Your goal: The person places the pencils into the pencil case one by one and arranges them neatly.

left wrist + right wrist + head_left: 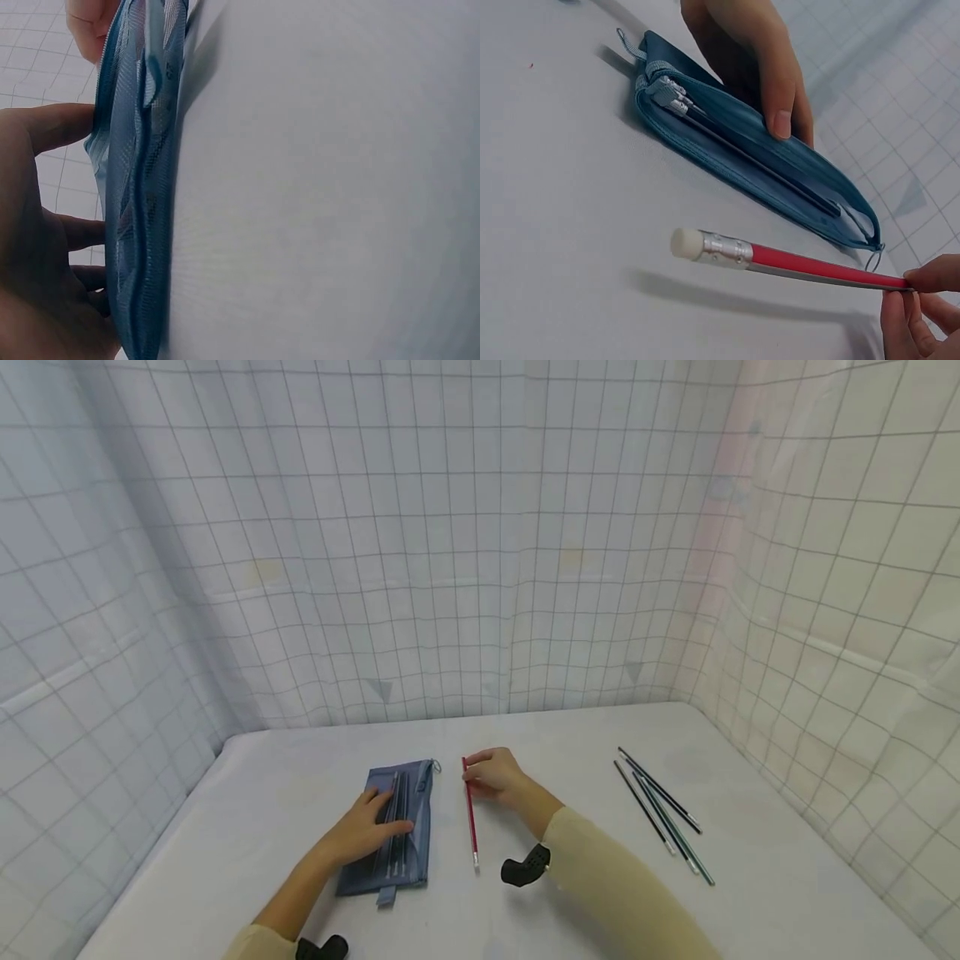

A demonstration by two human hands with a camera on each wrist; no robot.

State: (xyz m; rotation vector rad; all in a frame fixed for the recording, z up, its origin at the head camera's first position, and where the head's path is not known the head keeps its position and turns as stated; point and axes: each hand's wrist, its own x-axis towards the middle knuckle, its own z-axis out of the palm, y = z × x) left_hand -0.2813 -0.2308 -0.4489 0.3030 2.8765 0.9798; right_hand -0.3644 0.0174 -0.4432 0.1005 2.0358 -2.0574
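Note:
A blue zip pencil case [422, 852] lies on the table with its zipped side gaping towards the right hand. Several dark pencils [735, 154] with metal eraser ends are inside it. My left hand [367, 832] rests on top of the case, fingers spread over the mesh and the thumb [781, 124] near the edge of the opening. To the right of the case, my right hand [495, 774] pinches a red pencil [472, 822] between thumb and fingers close to its far end. The pencil's white eraser [686, 244] points back towards me.
Several dark and green pencils [663, 814] lie in a loose bunch on the right of the white table [555, 735]. White gridded cloth [450, 543] hangs behind and on both sides. Black wrist devices [525, 866] sit at the cream sleeves [600, 877].

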